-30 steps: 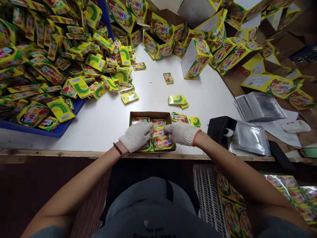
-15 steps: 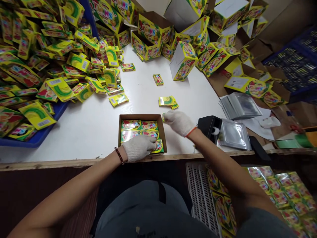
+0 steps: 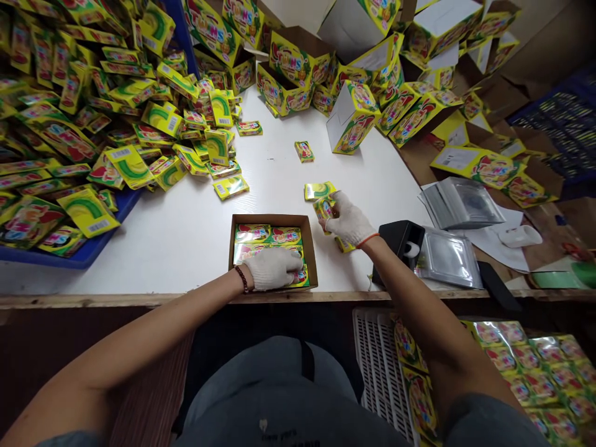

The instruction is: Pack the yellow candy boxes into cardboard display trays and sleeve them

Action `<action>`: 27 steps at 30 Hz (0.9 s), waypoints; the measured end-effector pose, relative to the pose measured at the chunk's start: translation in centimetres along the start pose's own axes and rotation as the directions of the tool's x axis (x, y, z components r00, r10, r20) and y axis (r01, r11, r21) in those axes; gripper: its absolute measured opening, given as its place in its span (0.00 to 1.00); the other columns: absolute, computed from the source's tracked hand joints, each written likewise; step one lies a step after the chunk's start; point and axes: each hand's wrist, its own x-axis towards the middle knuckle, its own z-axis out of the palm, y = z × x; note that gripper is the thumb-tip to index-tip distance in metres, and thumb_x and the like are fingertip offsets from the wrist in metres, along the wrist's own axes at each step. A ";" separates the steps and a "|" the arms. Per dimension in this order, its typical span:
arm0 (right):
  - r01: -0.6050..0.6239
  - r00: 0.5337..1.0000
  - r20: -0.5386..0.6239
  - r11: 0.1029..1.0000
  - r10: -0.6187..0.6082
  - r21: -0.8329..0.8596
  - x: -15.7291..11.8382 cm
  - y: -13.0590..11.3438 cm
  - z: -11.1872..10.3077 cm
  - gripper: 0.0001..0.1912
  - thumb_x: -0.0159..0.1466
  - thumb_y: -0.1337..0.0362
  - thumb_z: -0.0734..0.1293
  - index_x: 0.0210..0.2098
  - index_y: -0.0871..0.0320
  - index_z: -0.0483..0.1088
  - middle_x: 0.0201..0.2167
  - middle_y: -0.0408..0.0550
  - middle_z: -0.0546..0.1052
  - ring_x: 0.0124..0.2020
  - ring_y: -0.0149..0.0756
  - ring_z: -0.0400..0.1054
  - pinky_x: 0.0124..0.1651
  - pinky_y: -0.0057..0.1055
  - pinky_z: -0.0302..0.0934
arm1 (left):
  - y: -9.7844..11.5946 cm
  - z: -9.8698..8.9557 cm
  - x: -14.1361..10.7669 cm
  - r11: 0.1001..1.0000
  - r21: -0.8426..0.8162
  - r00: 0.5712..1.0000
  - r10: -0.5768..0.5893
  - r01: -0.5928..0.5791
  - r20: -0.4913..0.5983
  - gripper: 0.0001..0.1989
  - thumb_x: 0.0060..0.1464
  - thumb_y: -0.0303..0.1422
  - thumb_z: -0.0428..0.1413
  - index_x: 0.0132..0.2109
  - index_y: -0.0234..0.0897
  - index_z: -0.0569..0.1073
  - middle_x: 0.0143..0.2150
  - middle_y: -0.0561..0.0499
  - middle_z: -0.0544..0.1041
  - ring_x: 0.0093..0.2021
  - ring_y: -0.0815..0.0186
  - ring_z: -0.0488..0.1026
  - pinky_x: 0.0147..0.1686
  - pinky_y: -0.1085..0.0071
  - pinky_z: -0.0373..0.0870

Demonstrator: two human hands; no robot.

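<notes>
An open brown-walled carton (image 3: 312, 248) stands near the table's front edge, with rows of small yellow-green packs (image 3: 252, 233) lying face up inside. My left hand (image 3: 274, 268), in a white knit glove, rests over the packs in it; its fingers are curled down, and what they may grip is hidden. To the right of the carton, my right hand (image 3: 342, 220), gloved too, pinches a small pack (image 3: 325, 210) between thumb and fingers. Another pack (image 3: 345, 244) lies on the table below that hand, and a yellow one (image 3: 317, 190) lies just beyond it.
A blue bin (image 3: 100, 245) heaped with packs fills the left. Printed display boxes (image 3: 354, 118) crowd the back. At right are a black tape dispenser (image 3: 395, 239), clear plastic lids (image 3: 449, 257) and green tape (image 3: 554, 279). A white crate (image 3: 379, 366) sits below the table edge.
My right hand has shifted slightly and now shows a pack in its grasp, lifted near the loose ones. A pack now shows below it. The whole view has moved a little.
</notes>
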 end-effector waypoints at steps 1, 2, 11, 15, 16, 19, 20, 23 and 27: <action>0.016 0.999 -0.033 0.986 -0.010 0.166 -0.5 -0.8 -0.3 0.36 0.58 0.59 0.68 0.62 0.58 0.54 0.43 0.53 0.75 0.37 0.41 0.72 0.37 0.36 0.66 | 0.0 -0.2 0.1 0.987 -0.151 0.990 -0.077 0.059 -0.116 0.10 0.56 0.33 0.57 0.45 0.37 0.77 0.44 0.45 0.79 0.43 0.58 0.75 0.41 0.63 0.72; 0.034 0.998 -0.056 0.950 -0.018 0.311 -1.0 -1.8 -0.3 0.38 0.57 0.57 0.69 0.63 0.59 0.53 0.42 0.52 0.74 0.35 0.40 0.71 0.35 0.35 0.66 | 0.1 -0.5 0.2 0.946 -0.315 0.958 -0.159 0.079 -0.239 0.16 0.55 0.34 0.59 0.50 0.36 0.74 0.47 0.44 0.78 0.44 0.58 0.76 0.43 0.62 0.73; 0.000 0.996 0.091 1.000 -0.003 0.032 -2.8 -3.4 -0.8 0.25 0.69 0.60 0.59 0.63 0.58 0.56 0.38 0.50 0.75 0.37 0.39 0.71 0.40 0.34 0.66 | -0.4 -4.6 -0.9 0.827 -0.553 0.805 -0.395 0.102 -0.442 0.14 0.60 0.35 0.51 0.47 0.36 0.77 0.42 0.48 0.81 0.40 0.64 0.76 0.43 0.67 0.73; -0.061 0.969 0.186 0.884 0.165 -0.464 -2.2 1.8 -1.9 0.24 0.62 0.74 0.60 0.57 0.57 0.67 0.49 0.58 0.74 0.46 0.46 0.71 0.47 0.38 0.64 | -2.0 -3.9 0.5 0.937 -0.243 0.904 -0.316 0.250 -0.288 0.13 0.57 0.30 0.50 0.42 0.37 0.79 0.41 0.49 0.81 0.42 0.62 0.76 0.44 0.67 0.71; -0.046 0.953 0.233 0.851 0.194 -0.523 -2.2 3.0 -1.7 0.25 0.60 0.75 0.61 0.56 0.57 0.68 0.50 0.60 0.73 0.46 0.48 0.71 0.46 0.40 0.64 | -2.1 -3.5 1.1 0.950 -0.181 0.922 -0.296 0.256 -0.249 0.13 0.55 0.28 0.50 0.41 0.37 0.79 0.40 0.49 0.81 0.41 0.62 0.76 0.43 0.68 0.70; 0.064 0.920 0.330 0.748 0.212 -0.660 -2.7 5.1 -0.1 0.26 0.61 0.74 0.62 0.58 0.54 0.67 0.53 0.62 0.70 0.48 0.51 0.70 0.45 0.42 0.63 | -2.2 -2.4 3.0 0.956 -0.109 0.941 -0.287 0.271 -0.179 0.13 0.52 0.25 0.50 0.39 0.35 0.79 0.37 0.47 0.80 0.38 0.62 0.75 0.40 0.69 0.69; 0.101 0.921 0.340 0.724 0.191 -0.682 -2.9 5.5 0.4 0.25 0.62 0.73 0.62 0.59 0.54 0.66 0.54 0.62 0.70 0.49 0.52 0.69 0.46 0.43 0.63 | -2.2 -2.1 3.3 0.955 -0.115 0.941 -0.291 0.274 -0.172 0.13 0.52 0.24 0.50 0.38 0.35 0.78 0.36 0.47 0.80 0.38 0.62 0.75 0.39 0.69 0.69; 0.155 0.939 0.328 0.727 0.102 -0.669 -3.3 6.0 1.3 0.21 0.64 0.68 0.60 0.57 0.58 0.67 0.53 0.63 0.70 0.49 0.51 0.68 0.46 0.42 0.61 | -2.1 -1.7 3.4 0.955 -0.149 0.946 -0.280 0.257 -0.166 0.12 0.54 0.26 0.49 0.36 0.34 0.78 0.37 0.48 0.80 0.38 0.64 0.75 0.39 0.70 0.69; 0.081 0.972 0.225 0.796 0.070 -0.600 -3.1 6.3 0.6 0.21 0.63 0.64 0.62 0.54 0.61 0.67 0.51 0.62 0.70 0.47 0.50 0.68 0.46 0.41 0.61 | -2.2 -1.6 2.7 0.942 -0.261 0.941 -0.270 0.212 -0.207 0.11 0.57 0.29 0.49 0.38 0.35 0.77 0.39 0.51 0.81 0.40 0.65 0.75 0.39 0.72 0.70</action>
